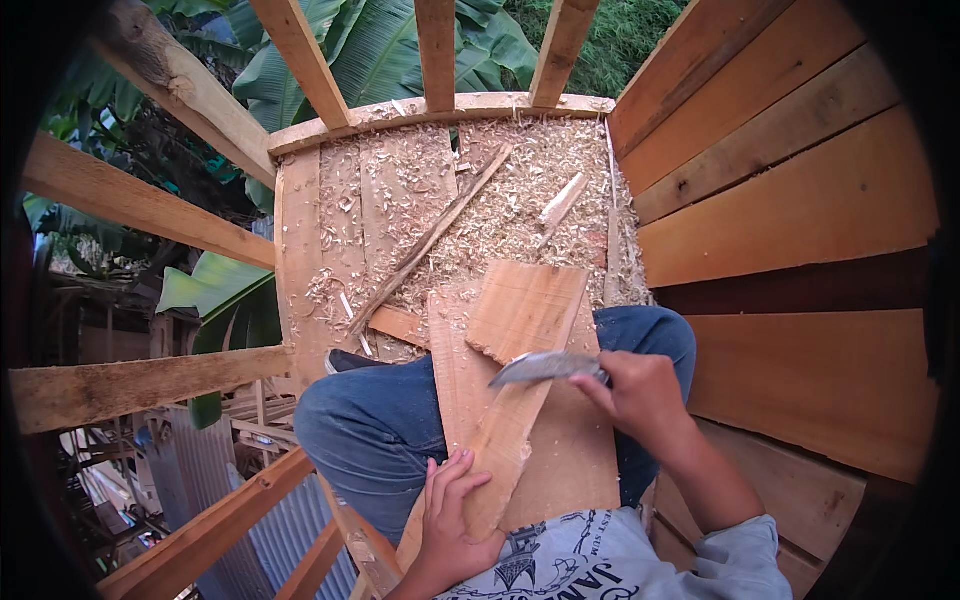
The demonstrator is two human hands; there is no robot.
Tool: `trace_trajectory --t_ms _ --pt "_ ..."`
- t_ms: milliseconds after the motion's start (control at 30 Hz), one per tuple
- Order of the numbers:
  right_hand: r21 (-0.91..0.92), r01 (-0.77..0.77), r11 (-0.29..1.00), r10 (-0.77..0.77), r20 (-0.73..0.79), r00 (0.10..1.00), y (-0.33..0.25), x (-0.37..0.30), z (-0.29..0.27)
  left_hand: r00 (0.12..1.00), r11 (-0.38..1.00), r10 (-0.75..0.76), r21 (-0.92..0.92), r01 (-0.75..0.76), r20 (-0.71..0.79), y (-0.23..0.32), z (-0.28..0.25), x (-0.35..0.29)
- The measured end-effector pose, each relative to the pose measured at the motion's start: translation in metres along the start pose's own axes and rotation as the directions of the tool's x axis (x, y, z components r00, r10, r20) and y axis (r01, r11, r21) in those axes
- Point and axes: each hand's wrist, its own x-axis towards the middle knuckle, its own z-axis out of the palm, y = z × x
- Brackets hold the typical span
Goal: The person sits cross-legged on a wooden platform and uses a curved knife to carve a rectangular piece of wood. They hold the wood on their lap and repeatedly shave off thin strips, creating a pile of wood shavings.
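My right hand (645, 400) is closed round the handle of a broad-bladed knife (540, 368); the handle is hidden in the fist. The blade points left and lies across a partly carved piece of wood (520, 415), at the notch below its wide far end. I cannot tell whether its edge is cutting in. My left hand (455, 525) grips the narrow near end of this piece, fingers on its left side and thumb toward the right. Under the piece, a flat wooden board (575, 460) rests across my lap, between my bent legs.
Wood shavings (510, 220) cover much of the plank floor (300, 240) ahead. A long wooden strip (430, 240) and a small offcut (563, 200) lie among them. Spaced wooden rails (150, 378) stand left and ahead, with banana leaves beyond; a plank wall (800, 200) rises on the right.
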Motion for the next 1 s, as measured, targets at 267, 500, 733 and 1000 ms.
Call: trace_trajectory --t_ms 267,500,733,1000 --pt "0.16 -0.221 0.962 0.23 -0.046 0.972 0.031 0.026 0.008 1.0 1.0 -0.005 0.011 0.005 -0.005 0.0 0.002 0.0" --pt "0.206 -0.25 0.946 0.276 -0.104 0.956 0.039 0.027 0.021 1.0 1.0 0.004 0.029 -0.004 0.012 0.0 0.003 0.0" --pt "0.103 0.109 0.989 -0.104 -0.053 0.993 0.008 0.016 0.01 1.0 1.0 0.006 -0.019 -0.006 0.005 0.002 -0.002 0.001" --pt "0.473 -0.235 0.849 0.35 -0.171 0.921 0.064 0.037 0.01 1.0 0.999 -0.014 -0.033 0.015 0.01 0.0 -0.005 -0.001"
